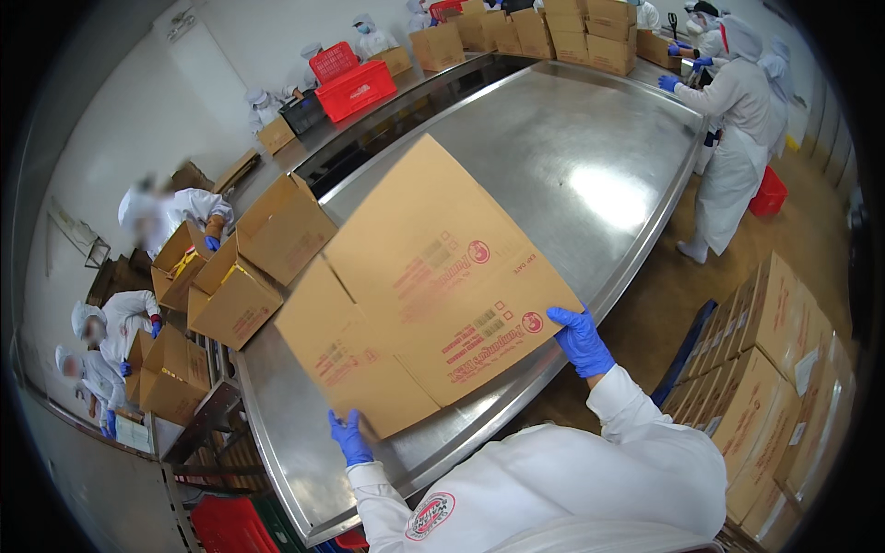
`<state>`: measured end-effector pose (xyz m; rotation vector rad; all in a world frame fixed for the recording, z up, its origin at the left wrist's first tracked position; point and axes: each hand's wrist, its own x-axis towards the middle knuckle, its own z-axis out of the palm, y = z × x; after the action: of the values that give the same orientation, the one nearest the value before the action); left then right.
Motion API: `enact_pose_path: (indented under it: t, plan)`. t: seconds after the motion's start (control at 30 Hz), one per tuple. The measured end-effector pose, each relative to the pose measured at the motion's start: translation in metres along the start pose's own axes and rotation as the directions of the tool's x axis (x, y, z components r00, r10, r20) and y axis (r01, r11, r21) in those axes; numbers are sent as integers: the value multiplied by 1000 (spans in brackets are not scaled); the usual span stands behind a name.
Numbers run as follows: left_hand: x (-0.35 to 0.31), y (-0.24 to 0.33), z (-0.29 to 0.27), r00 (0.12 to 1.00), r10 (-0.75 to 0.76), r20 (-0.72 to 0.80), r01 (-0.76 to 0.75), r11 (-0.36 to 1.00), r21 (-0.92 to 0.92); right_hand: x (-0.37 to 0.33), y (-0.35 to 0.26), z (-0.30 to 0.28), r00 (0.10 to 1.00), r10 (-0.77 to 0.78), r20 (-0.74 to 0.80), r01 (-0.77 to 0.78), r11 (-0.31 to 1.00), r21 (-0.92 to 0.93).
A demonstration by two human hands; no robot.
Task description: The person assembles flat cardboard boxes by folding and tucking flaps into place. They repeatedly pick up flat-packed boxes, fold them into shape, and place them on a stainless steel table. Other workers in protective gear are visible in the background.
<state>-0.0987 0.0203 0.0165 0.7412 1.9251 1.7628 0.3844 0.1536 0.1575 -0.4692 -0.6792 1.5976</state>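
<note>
A large brown cardboard box (419,276), folded flat or partly so, is held up in front of me, tilted over the steel table. Red print marks its panels, and a slit parts two of its flaps. My left hand (350,438), in a blue glove, grips the lower left edge near the bottom corner. On the right side, my right hand (583,341), gloved the same way, holds the box's right corner. The fingertips of both hands are partly hidden behind the cardboard.
Under the box lies a wide steel table (544,129) with a raised rim. Open cartons (235,300) line its left side, where co-workers stand. A red crate (355,90) sits at the far left. Stacked cartons (751,378) stand on my right. Another co-worker (737,129) stands at the far right.
</note>
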Motion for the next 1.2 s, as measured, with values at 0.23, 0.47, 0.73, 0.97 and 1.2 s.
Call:
enact_pose_path:
  t: [0.23, 0.47, 0.73, 0.97, 1.2]
  plan:
    - [-29, 54, -23, 897, -293, 332, 441, 649, -620, 8, -14, -2, 1000, 3, 12, -2, 1000, -26]
    - [-59, 90, 6, 988, 146, -48, -151, 867, -475, 34, 3, -40, 925, -5, -379, -157, 904, -397]
    - [-104, 68, 67, 995, 47, 91, -16, 949, -314, 57, -35, 4, 844, -536, -27, 367, 612, -701]
    - [-98, 109, 62, 930, 132, 343, -45, 967, -251, 92, -94, 29, 728, -683, 51, 574, 567, -591]
    - [-119, 220, 111, 957, 254, 143, -151, 851, -504, 126, -32, -38, 893, -428, -137, 302, 797, -524]
